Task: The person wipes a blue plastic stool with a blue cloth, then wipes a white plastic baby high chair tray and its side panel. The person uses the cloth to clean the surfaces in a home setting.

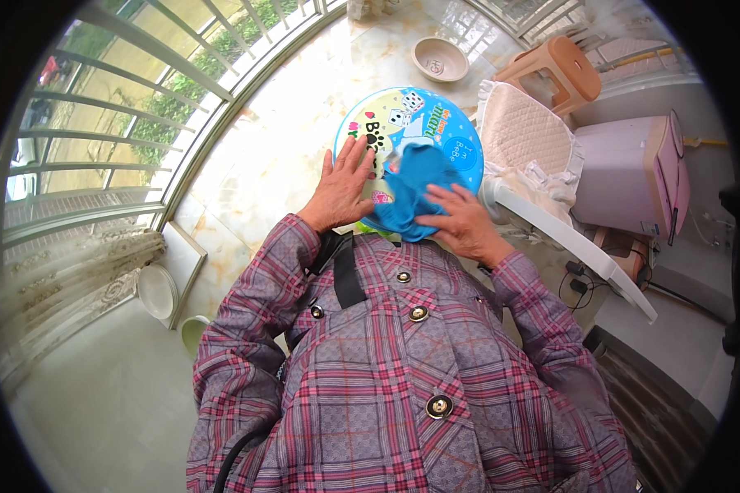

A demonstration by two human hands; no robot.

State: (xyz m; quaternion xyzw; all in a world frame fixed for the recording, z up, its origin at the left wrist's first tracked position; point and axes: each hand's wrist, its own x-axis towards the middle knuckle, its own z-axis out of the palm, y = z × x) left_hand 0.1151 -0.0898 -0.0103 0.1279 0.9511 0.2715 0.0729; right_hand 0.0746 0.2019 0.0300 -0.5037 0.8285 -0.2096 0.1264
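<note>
A round table (353, 132) with a blue and cream cartoon print stands close in front of my torso. My left hand (343, 188) rests at its left edge, fingers spread and holding nothing. A crumpled blue cloth (416, 185) covers the near middle part of the tabletop. On the cloth's right side lies my right hand (462, 219), its fingers apart and blurred. Whether these fingers pinch the fabric is not visible. Printed dice, a paw and lettering show around the cloth.
Beyond the table, a beige basin (441, 58) sits on the tiled floor (259, 148). To the right are a padded chair cover (527, 126), an orange plastic stool (567, 74), a pinkish appliance or bin (616, 172) and cables (583, 289). Barred windows (129, 111) line the left.
</note>
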